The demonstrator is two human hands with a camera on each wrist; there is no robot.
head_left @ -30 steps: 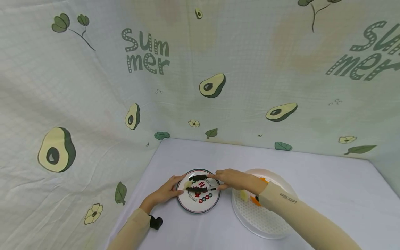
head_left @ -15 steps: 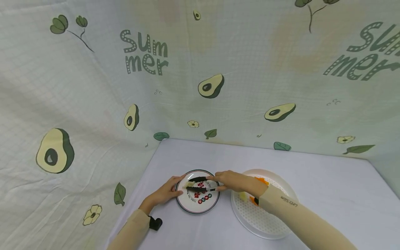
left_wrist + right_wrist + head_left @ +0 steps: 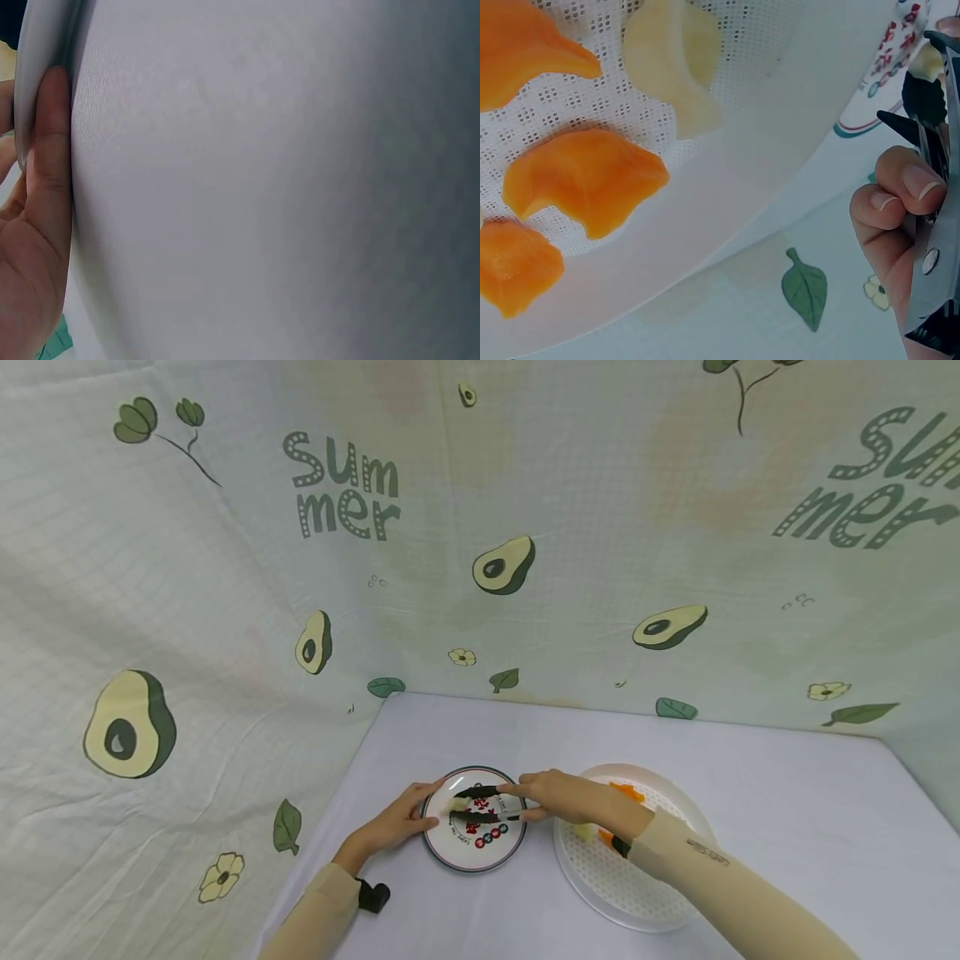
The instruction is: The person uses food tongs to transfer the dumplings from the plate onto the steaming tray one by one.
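Note:
My left hand (image 3: 393, 820) grips the left rim of a small round plate (image 3: 457, 853) with red print and a dark-lined edge. In the left wrist view, a finger (image 3: 52, 150) lies along the plate's underside. From the right, my right hand (image 3: 558, 793) holds a pair of tongs (image 3: 474, 817) with black ends and metal arms, low over the plate. The two black ends stand apart. A pale dumpling-shaped piece (image 3: 455, 804) lies at their tips; whether both touch it I cannot tell. In the right wrist view, curled fingers (image 3: 907, 180) hold the tongs' metal arm (image 3: 939, 262).
A round white perforated tray (image 3: 622, 893) stands right of the plate, under my right forearm. Orange dumpling-shaped pieces (image 3: 585, 180) and a pale one (image 3: 671, 60) lie in it. Printed cloth (image 3: 420, 610) hangs behind and left of the white tabletop (image 3: 787, 827).
The tongs' black ends and the pale piece have shifted very slightly right on the plate. My left hand stays at the rim. The head view has drifted a little.

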